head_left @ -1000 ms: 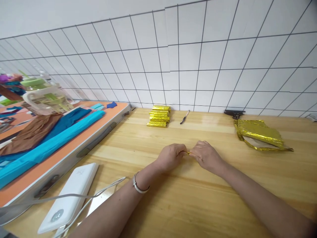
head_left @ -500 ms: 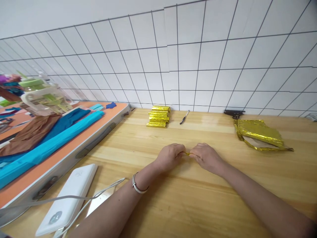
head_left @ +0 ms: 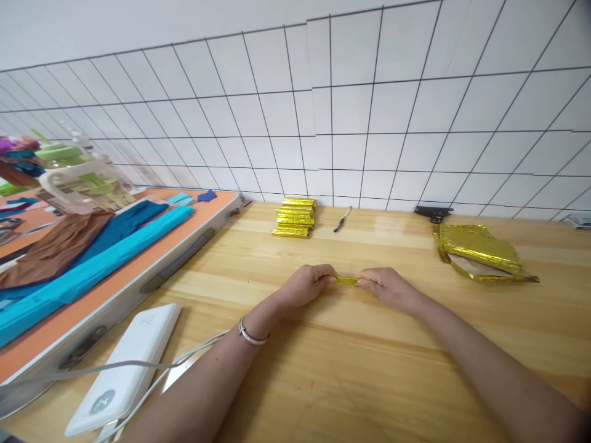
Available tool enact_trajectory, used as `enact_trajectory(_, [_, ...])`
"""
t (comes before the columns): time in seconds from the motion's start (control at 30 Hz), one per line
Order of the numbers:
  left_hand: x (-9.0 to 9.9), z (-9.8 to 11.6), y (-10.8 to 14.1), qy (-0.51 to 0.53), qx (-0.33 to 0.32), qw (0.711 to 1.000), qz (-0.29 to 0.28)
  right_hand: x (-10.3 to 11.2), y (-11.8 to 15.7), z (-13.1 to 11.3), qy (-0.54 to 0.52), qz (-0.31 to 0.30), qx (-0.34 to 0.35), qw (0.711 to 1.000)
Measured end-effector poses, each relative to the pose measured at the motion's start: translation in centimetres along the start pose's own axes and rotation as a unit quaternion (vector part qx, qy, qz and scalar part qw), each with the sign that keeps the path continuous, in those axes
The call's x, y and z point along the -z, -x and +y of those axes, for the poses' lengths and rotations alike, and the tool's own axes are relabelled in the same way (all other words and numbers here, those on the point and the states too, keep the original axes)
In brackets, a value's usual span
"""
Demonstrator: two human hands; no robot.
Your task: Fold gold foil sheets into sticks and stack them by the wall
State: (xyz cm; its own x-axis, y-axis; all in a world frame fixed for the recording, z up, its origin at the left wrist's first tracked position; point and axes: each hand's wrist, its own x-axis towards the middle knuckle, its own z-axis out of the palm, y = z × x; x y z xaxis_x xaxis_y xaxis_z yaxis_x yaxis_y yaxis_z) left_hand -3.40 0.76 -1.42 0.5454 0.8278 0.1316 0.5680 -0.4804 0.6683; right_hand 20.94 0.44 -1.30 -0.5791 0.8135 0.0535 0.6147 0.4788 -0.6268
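Note:
Between my two hands a narrow strip of shiny gold foil (head_left: 346, 281) stretches level, just over the wooden table. My left hand (head_left: 308, 285) pinches its left end, fingers curled. The right end is gripped by my right hand (head_left: 386, 287), thumb and fingers pressed together. Beyond my hands lies a row of several gold foil rolls (head_left: 294, 217), side by side. Farther right is a folded gold foil packet (head_left: 480, 249) with a pale inner side showing.
A pen (head_left: 342, 219) and a black clip-like object (head_left: 434, 212) lie near the tiled wall (head_left: 351, 111). At left, a white power bank (head_left: 124, 369) with cables sits beside an orange board (head_left: 217, 206) bearing blue and brown cloth and a green-lidded jug (head_left: 83, 178).
My hands have moved apart, the left one shifting leftward, so more of the gold foil strip shows between them. The things on the table stay in place.

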Motion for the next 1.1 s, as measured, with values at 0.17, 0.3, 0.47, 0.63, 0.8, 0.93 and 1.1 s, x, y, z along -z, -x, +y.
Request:
enact_trajectory(0.17, [0.3, -0.5, 0.0, 0.022, 0.004, 1.0, 0.021, 0.7, 0.2, 0.4, -0.124, -0.02, 0.0, 0.992])
enact_trajectory(0.3, [0.7, -0.7, 0.1, 0.096, 0.012, 0.995, -0.02, 1.1, 0.2, 0.8, -0.173, -0.036, -0.022, 0.984])
enact_trajectory(0.47, [1.1, -1.0, 0.2, 0.195, 0.031, 0.978, -0.061, 1.6, 0.2, 1.2, -0.238, -0.062, -0.032, 0.969])
enact_trajectory(0.63, [0.7, -1.5, 0.0, 0.186, 0.047, 0.981, -0.003, 1.9, 0.2, 1.1, -0.232, -0.049, -0.058, 0.97])
enact_trajectory(0.8, [0.5, -1.6, 0.0, 0.178, 0.041, 0.983, 0.026, 2.0, 0.3, 1.0, -0.22, -0.027, -0.043, 0.974])
enact_trajectory(0.93, [0.3, -1.5, -0.1, 0.172, 0.037, 0.984, 0.039, 1.8, 0.3, 1.1, -0.218, -0.019, -0.042, 0.975])
enact_trajectory(1.1, [0.2, -1.8, -0.2, 0.166, 0.043, 0.983, 0.059, 1.8, 0.3, 1.3, -0.247, -0.015, -0.058, 0.967])
